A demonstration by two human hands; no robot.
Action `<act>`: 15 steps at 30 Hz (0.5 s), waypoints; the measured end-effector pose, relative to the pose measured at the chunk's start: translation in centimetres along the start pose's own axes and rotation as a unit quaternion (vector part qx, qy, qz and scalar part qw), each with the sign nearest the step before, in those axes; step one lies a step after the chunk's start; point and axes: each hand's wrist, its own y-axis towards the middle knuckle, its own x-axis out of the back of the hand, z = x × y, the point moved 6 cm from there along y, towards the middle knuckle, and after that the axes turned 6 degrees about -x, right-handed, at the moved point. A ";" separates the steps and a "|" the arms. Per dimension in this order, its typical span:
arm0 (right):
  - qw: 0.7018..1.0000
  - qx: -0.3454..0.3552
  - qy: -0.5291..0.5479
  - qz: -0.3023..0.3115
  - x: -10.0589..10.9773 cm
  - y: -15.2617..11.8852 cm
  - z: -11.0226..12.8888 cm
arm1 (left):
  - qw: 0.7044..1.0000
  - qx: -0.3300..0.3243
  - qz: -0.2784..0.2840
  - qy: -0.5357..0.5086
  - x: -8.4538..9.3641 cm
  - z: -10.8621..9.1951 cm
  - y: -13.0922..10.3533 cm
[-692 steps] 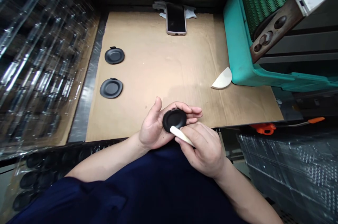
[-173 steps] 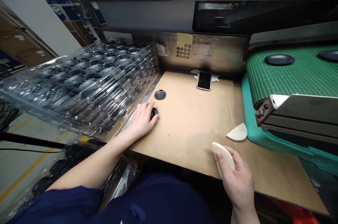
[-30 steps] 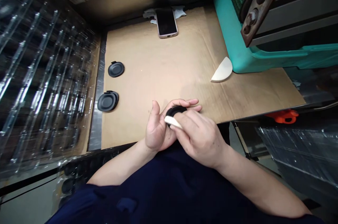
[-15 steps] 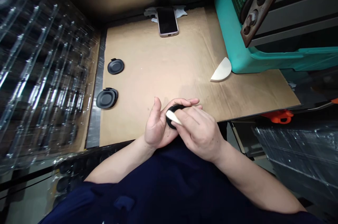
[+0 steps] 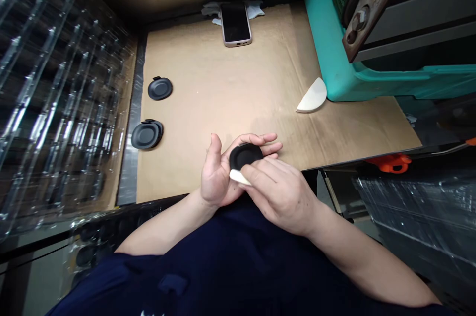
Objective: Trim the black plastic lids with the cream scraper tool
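Observation:
My left hand [image 5: 216, 177] is palm up, its thumb raised, with a black round compact case [image 5: 244, 154] resting across its fingers. My right hand [image 5: 281, 189] pinches a white sponge-like pad [image 5: 240, 177] between thumb and fingertips. The pad is at the near edge of the case; whether it touches the case I cannot tell. Part of the case is hidden behind my right fingers. Two similar black pieces lie at the left of the cardboard, a far one [image 5: 159, 88] and a nearer one [image 5: 147, 135] that looks like two layers.
Cardboard [image 5: 208, 102] covers the worktop. A phone [image 5: 236, 23] lies at the back on a pale cloth. On the right, a white half-round pad [image 5: 313, 95] lies beside a teal bin [image 5: 334, 78]. Clear plastic trays [image 5: 55, 83] are stacked on the left.
My right hand has moved the white pad from over the case down to its near edge, so more of the black face shows. The camera view has shifted slightly.

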 end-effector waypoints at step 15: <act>0.993 -0.058 -0.085 -0.056 0.7 -1.5 -0.8 | 0.998 -0.038 -0.023 -0.036 0.2 -0.2 -0.1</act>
